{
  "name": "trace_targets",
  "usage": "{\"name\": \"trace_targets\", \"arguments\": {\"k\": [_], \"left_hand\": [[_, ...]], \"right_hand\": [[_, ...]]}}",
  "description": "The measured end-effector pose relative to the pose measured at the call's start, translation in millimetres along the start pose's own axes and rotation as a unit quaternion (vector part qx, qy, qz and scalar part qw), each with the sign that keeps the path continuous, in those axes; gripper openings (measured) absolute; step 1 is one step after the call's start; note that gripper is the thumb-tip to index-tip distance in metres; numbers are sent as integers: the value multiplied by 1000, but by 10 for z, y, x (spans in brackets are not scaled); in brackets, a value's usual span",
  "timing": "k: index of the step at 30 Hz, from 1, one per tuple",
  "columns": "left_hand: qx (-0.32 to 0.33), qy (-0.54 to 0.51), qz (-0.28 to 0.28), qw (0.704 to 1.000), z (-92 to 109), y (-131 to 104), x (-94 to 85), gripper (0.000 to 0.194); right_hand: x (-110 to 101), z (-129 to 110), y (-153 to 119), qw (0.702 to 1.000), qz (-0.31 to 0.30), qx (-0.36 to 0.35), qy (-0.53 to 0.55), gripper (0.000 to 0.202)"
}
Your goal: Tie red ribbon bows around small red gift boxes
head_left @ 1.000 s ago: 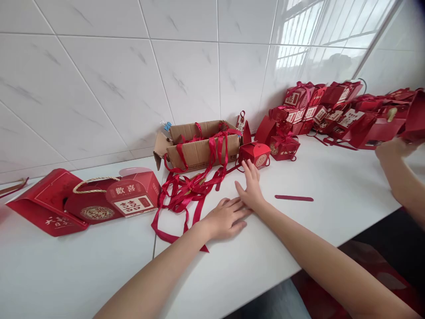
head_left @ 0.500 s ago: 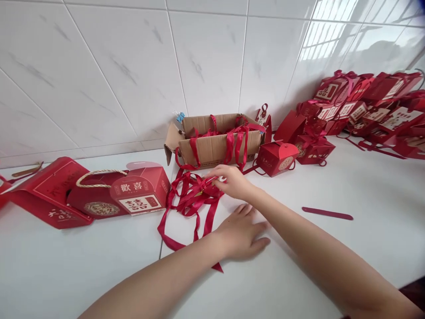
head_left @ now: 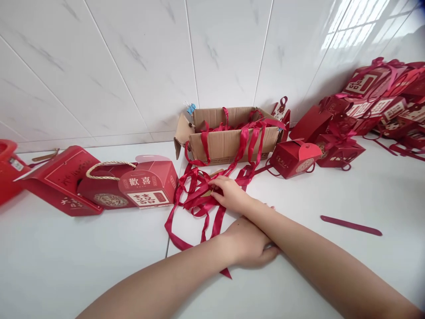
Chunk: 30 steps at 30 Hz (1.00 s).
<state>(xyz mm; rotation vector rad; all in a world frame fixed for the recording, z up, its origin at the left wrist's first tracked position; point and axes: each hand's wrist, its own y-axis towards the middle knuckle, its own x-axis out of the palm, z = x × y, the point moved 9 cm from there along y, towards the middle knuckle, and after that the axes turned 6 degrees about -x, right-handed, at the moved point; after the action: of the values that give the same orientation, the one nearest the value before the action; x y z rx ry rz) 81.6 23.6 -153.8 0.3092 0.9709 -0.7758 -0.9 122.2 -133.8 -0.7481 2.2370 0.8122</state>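
A loose heap of red satin ribbon lies on the white tabletop, a gold-coloured piece showing among its loops. My right hand reaches into the heap from the right, thumb and fingers closed around a strand of ribbon. Beneath my right forearm, my left hand rests palm down on the tabletop. Its thumb stands apart and its fingers are partly hidden, with a few tips showing past the forearm. Part of one ribbon passes under the left wrist, its pointed end coming out below.
Behind the heap stands a cardboard box with ribbons over its rim. Red gift boxes sit left, near a red plastic container. A small red box, stacked gift boxes and a dark red strip lie right.
The view has shifted, moving the scene rightward. My right hand has lowered into the ribbon heap and closed on a strand. Its forearm now covers part of my left hand.
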Motion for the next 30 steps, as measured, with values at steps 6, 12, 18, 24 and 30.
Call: {"name": "trace_targets", "arguments": {"k": [6, 12, 18, 24, 30], "left_hand": [[-7, -5, -5, 1000, -16, -8, 14, 57], [13, 15, 22, 1000, 28, 2, -18, 47], [32, 44, 80, 995, 59, -11, -118, 35], [-5, -121, 218, 968, -123, -46, -355, 7], [-63, -309, 321, 893, -369, -136, -564, 24]], "right_hand": [[-58, -14, -13, 997, 10, 15, -75, 16], [-212, -46, -62, 997, 80, -1, 6, 11], [-730, 271, -670, 903, 259, 73, 334, 13], [-762, 463, -1153, 788, 192, 123, 572, 17], [-744, 396, -1143, 774, 148, 123, 603, 18]]}}
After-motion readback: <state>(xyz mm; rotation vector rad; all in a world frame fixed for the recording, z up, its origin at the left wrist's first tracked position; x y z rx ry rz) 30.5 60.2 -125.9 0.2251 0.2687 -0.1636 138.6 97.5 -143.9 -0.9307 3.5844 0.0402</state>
